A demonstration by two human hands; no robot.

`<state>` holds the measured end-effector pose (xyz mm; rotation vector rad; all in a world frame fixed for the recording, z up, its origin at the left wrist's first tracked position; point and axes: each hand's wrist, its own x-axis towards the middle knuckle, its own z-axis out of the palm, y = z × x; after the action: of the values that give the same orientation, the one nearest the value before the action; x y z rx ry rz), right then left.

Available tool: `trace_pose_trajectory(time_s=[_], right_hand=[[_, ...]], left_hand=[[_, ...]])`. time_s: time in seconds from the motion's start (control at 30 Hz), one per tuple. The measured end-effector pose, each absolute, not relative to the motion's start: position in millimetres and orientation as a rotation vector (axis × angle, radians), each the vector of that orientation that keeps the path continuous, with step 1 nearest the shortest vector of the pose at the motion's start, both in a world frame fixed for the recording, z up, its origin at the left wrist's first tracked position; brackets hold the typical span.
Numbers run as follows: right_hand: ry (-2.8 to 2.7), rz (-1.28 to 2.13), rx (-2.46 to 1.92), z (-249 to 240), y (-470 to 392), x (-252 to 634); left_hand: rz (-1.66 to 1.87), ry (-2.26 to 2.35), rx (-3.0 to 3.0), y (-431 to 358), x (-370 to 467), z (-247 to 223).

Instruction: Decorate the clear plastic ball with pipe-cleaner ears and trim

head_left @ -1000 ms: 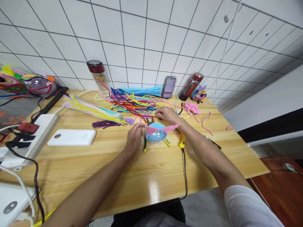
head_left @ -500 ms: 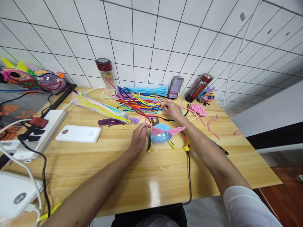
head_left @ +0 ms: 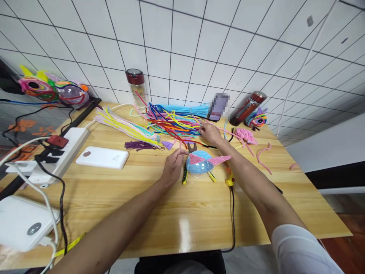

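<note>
Hand [head_left: 173, 164], left, half-curled at pink triangle [head_left: 195, 158]

The blue dome [head_left: 200, 163] hides the middle of the pliers [head_left: 184, 178].

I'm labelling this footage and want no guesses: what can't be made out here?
Head view:
- Phone: pixelated.
- Pliers: middle hidden by the blue ball.
- Yellow tool: partly behind the right forearm.
- Near power bank: cut by left edge.
- Right hand: grip too small to tell.

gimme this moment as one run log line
left hand: at blue ball with pink ears | right hand: at pipe cleaner pile
</note>
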<state>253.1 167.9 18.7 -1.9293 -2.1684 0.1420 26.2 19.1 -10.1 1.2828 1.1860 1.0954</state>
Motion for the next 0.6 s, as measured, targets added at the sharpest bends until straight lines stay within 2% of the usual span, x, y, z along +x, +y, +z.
trace_pose_trajectory(time_s=[0.23,0.47,0.6], right_hand=[[-2.174,0.145,-1.792,29.2,157.6,251.0],[-2.34,0.312,-1.599,29.6,139.9,251.2],[-2.348,0.27,-1.586,26.8,139.6,251.0]], left_hand=[[1.105,1.193,1.279,18.0,26.9,-7.3],[1.092,1.2,1.275,18.3,25.8,-5.4],[1.106,1.177,1.264,18.7,26.0,-8.5]])
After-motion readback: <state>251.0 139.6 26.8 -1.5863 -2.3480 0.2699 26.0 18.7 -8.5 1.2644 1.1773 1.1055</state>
